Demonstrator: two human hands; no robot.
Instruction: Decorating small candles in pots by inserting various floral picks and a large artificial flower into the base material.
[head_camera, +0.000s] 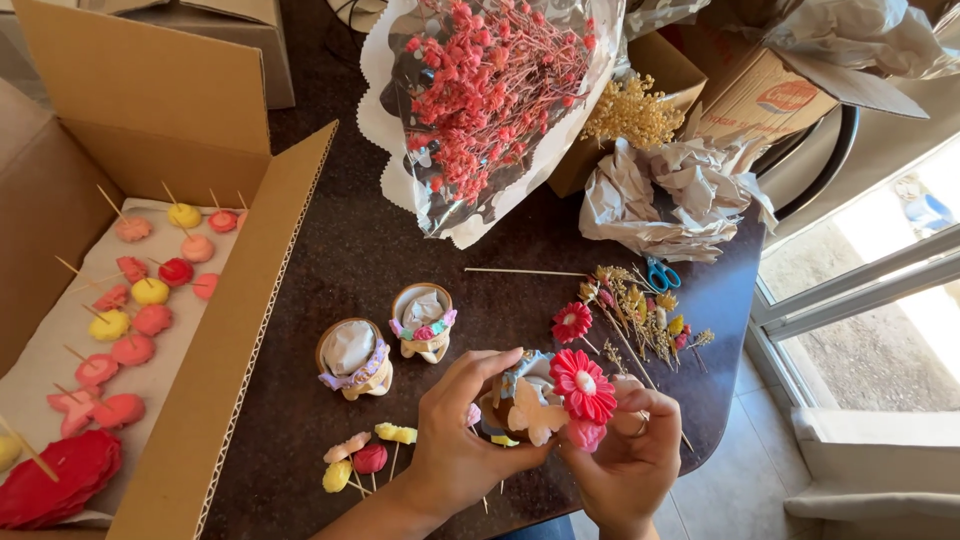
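Both of my hands hold a small brown pot (502, 410) near the front edge of a dark table (340, 250). My left hand (455, 440) wraps the pot's left side. My right hand (625, 455) pinches flowers set in the pot: a red daisy-shaped flower (583, 385), a cream butterfly-shaped piece (535, 412) and a pink bloom (586, 434). Two more little pots (352, 357) (422, 320), stuffed with white paper and trimmed with tiny flowers, stand just left of my hands.
An open cardboard box (230, 330) at left holds several pink, red and yellow flowers on sticks. A wrapped bunch of pink dried sprigs (480, 90), crumpled paper (670, 195), blue scissors (660, 275), dried flowers (640, 315) and loose stick flowers (365, 458) lie around.
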